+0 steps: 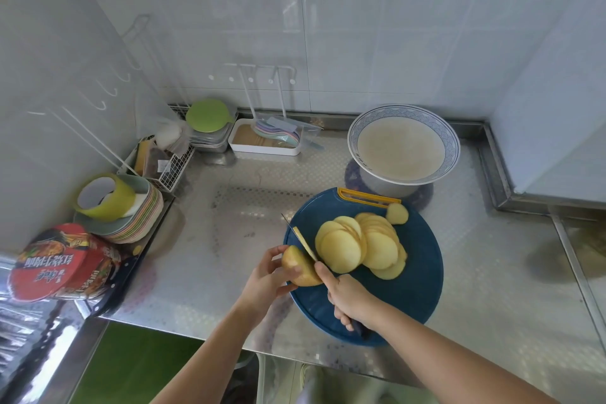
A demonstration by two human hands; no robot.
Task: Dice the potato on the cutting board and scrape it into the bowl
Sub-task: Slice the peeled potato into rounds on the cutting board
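A round dark blue cutting board [416, 275] with a yellow handle lies on the steel counter. On it a fanned pile of round potato slices [360, 244] spreads to the right, with one end piece [397, 213] near the handle. My left hand [265, 275] holds the uncut potato end [300, 267] at the board's left edge. My right hand [352, 300] grips a knife [305, 244] whose blade stands against the cut face of that potato piece. The blue-patterned bowl [355, 141], holding cloudy water, sits just behind the board.
Stacked coloured plates with a green cup [108, 198] and a red instant-noodle tub [62, 261] crowd the counter's left side. A wire basket [164, 164], green-lidded containers [208, 116] and a white tray [262, 141] line the back wall. The counter's front edge runs just under my forearms.
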